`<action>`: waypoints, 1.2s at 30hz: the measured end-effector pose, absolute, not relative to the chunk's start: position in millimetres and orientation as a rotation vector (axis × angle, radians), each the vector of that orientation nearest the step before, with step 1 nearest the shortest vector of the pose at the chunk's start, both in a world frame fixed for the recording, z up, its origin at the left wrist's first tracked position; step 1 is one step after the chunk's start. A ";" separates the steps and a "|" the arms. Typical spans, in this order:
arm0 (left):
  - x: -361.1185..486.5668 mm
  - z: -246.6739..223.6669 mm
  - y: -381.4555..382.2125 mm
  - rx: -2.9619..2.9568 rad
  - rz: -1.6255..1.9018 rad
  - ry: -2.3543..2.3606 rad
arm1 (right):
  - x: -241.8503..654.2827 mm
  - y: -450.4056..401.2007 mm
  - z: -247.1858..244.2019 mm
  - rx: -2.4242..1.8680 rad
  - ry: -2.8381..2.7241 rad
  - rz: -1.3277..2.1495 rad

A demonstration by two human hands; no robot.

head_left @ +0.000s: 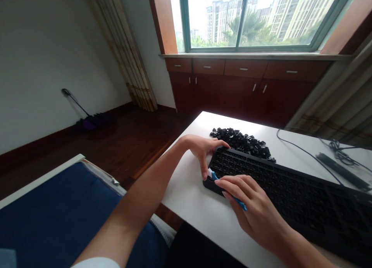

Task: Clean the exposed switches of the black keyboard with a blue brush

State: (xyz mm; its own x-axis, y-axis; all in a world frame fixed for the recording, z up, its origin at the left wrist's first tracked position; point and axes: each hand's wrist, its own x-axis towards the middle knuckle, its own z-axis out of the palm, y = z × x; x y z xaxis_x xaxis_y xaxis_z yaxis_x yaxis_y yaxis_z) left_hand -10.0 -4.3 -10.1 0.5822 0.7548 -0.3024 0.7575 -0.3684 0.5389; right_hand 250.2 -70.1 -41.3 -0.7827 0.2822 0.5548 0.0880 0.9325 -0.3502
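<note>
A black keyboard [286,186] with its keycaps off lies on the white table, running out of view at the right. My left hand [203,150] grips its left end, thumb at the near corner and fingers on the far edge. In my right hand [250,198] is a blue toothbrush [215,176], pinched between thumb and fingers. Its white bristles touch or hover just over the keyboard's left end, close to my left thumb; contact cannot be made out. Behind the keyboard sits a heap of loose black keycaps [244,141].
The white table [192,206] ends at the left and near sides. A cable [308,155] and a dark bar-shaped object [343,171] lie at its right. A blue-covered surface [58,213] stands to the left. Dark red cabinets [232,90] line the window wall.
</note>
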 end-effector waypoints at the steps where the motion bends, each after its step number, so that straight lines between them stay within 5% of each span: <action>1: -9.9 -10.2 -4.3 2.158 -0.007 1.197 | 249.8 -70.4 -41.0 -0.271 -2.464 0.422; 36: -9.9 -11.4 -3.1 2.126 0.001 1.198 | 257.4 -67.9 -35.9 -0.434 -2.373 0.515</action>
State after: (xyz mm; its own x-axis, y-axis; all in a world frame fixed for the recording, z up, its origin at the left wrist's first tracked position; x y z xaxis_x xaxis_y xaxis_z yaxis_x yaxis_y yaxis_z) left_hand -9.9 -3.1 -11.4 0.5746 0.7548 -0.3165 0.7544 -0.3384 0.5624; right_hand 257.4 -67.9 -35.9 -0.7258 0.4315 0.5357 0.1707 0.8674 -0.4674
